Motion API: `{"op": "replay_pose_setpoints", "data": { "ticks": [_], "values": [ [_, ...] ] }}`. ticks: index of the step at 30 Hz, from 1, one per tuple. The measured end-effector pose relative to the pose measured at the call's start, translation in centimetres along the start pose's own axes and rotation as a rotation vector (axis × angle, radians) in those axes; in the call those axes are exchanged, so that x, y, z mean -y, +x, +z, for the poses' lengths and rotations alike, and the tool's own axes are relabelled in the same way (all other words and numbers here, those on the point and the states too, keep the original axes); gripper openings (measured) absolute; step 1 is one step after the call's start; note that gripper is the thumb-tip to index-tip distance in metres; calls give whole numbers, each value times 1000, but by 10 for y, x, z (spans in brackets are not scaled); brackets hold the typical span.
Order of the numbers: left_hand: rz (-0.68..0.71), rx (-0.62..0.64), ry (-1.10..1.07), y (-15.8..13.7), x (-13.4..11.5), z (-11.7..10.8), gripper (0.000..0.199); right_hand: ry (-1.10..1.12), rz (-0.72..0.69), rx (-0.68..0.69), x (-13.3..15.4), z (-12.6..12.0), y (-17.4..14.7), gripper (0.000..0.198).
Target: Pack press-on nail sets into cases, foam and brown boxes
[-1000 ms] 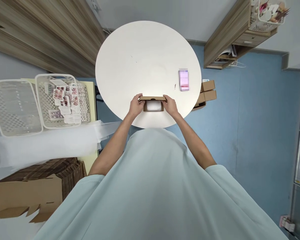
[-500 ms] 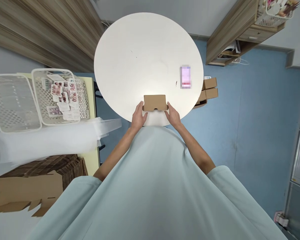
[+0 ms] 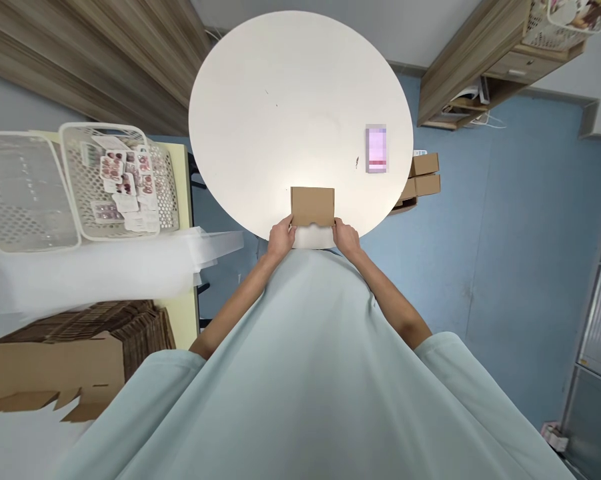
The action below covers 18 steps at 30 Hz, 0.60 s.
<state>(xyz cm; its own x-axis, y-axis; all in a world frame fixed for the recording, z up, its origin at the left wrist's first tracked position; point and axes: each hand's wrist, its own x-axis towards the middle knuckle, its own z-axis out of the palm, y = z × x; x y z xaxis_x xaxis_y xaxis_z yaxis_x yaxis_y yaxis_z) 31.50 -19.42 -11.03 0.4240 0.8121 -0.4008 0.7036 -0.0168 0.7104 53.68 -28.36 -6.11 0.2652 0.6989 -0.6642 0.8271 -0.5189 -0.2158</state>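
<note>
A small brown cardboard box (image 3: 313, 205) lies at the near edge of the white round table (image 3: 290, 80). Its front edge, with a small notch in the middle, faces me. My left hand (image 3: 281, 239) pinches the box's near left corner between thumb and fingers. At the near right corner my right hand (image 3: 346, 237) grips it the same way. Both hands are closed, and the inside of the box is hidden. To the right on the table lies a pixelated pink and purple rectangle (image 3: 377, 149), like a phone, beside a small dark mark.
Left is a yellow-topped table (image 3: 180, 200) with a white basket (image 3: 83, 223) of small printed packs, another basket (image 3: 30, 247), white sheeting (image 3: 105, 270) and stacked flat cardboard (image 3: 55, 367). Small boxes (image 3: 425, 175) stand beyond the round table's right edge. A wooden cabinet (image 3: 460, 53) stands back right.
My hands have gone from loosely beside the box to gripping its near corners. Its top face looks taller, and the front notch is now at its lower edge. The view shifted slightly.
</note>
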Motion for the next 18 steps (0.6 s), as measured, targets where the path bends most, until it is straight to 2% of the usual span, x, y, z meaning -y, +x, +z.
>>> {"op": "replay_pose_setpoints", "data": {
  "ticks": [5, 9, 13, 18],
  "values": [
    [-107, -23, -75, 5, -1, 8, 49, -46, 27, 2, 0, 9, 4, 42],
    [-157, -28, -200, 10, 4, 19, 56, -32, -8, -16, -2, 14, 4, 43],
    [-226, -82, -293, 18, 12, 28, 64, 31, -20, -27, -4, 18, 5, 44],
    [-243, -107, -273, 28, 21, 32, 61, 173, -7, -80, -8, 25, 15, 39]
  ]
}}
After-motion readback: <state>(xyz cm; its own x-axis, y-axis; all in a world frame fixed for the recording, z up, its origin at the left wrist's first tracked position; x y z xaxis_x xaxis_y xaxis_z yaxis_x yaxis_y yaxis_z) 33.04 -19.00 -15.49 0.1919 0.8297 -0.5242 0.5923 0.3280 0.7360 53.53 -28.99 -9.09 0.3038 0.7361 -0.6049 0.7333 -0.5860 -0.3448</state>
